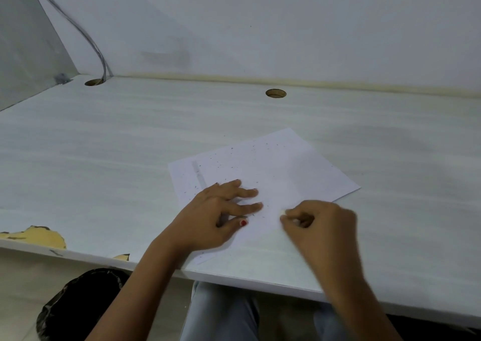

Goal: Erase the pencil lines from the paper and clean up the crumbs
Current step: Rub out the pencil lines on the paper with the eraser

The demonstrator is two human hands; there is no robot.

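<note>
Pressing one paper [286,166] flat: left hand [216,213], fingers straight. Pinching one pale eraser [283,212] just inside paper's near edge: right hand [322,226], fingers curled. Strewn over paper: dark crumbs [232,148], uncountable.

Grey cable [78,28] drops into desk [104,145] hole [94,82]

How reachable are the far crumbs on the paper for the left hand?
Probably yes: the left hand rests flat on the paper, and the crumbs lie just beyond its fingertips with nothing between. The right hand, pinching an eraser, is off to the side.
</note>
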